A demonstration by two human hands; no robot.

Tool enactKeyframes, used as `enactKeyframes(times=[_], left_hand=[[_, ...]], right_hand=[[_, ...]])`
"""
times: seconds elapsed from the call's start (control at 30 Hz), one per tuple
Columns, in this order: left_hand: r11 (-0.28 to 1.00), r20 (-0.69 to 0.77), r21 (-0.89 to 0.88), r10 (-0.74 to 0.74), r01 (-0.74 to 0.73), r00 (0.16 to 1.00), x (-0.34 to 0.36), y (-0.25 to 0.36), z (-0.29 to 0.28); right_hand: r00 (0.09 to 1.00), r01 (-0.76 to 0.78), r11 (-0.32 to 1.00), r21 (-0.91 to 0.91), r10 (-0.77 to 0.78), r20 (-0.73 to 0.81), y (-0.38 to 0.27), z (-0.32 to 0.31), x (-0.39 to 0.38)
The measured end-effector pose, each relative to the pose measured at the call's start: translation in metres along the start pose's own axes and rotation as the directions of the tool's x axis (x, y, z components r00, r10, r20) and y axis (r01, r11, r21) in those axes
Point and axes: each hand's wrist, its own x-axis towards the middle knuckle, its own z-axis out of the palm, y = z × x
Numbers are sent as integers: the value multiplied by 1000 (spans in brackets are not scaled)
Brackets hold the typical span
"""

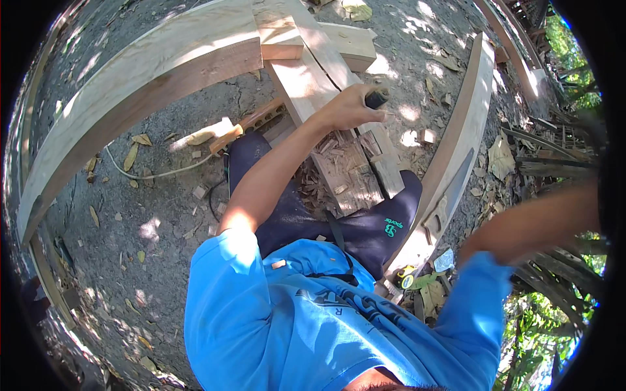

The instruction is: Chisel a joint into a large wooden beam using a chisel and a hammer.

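My left hand [349, 107] is wrapped round the dark handle of a tool [375, 98], probably a chisel, held over a pale, cracked timber beam [293, 85] between my legs. Wood chips [336, 163] litter a rough, chopped area of that beam just below the hand. The tool's lower end is hidden behind my fingers. My right forearm [535, 218] is raised out to the right and blurred by motion; the hand itself lies beyond the picture's dark rim.
A long curved timber [137, 78] arcs across the left. On the right lie a narrow plank [466, 104], a handsaw [442, 202] and a yellow tape measure [409, 279]. A wooden-handled object [228, 137] and a cord lie left of the beam. Leaves, offcuts and branches surround me.
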Motion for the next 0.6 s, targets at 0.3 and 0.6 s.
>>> enactKeyframes(times=[0.3,0.6], left_hand=[[999,-27,-15,-42,41,999,-35,-6,12],[997,-69,81,-11,16,998,-64,12,4]], right_hand=[[672,-319,887,-334,460,581,125,27,-138],[646,-722,677,143,586,489,95,2,-143]])
